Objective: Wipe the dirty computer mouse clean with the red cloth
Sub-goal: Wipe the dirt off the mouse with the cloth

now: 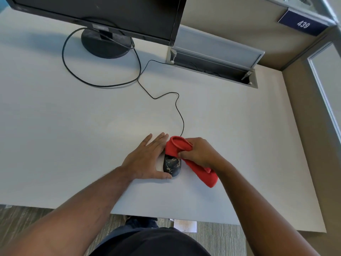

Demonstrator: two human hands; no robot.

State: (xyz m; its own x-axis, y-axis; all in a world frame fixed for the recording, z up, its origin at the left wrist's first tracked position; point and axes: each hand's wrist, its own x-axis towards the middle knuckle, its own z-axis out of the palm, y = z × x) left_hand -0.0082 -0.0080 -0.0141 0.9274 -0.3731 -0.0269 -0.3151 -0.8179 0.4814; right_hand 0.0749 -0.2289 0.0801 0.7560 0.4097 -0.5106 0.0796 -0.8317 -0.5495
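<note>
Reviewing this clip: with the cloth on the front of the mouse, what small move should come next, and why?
Probably draw the red cloth back toward the body over the rear of the mouse. That exposed rear shell shows pale smears, while the right hand grips the cloth bunched over the front end. The left hand lies against the mouse's left side, so it should stay put under the stroke.

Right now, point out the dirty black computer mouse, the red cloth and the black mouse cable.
dirty black computer mouse (pixel 172 165), head view, stained rear top
red cloth (pixel 176 145), head view, bunched upper fold
black mouse cable (pixel 177 106), head view, curved middle stretch
</note>
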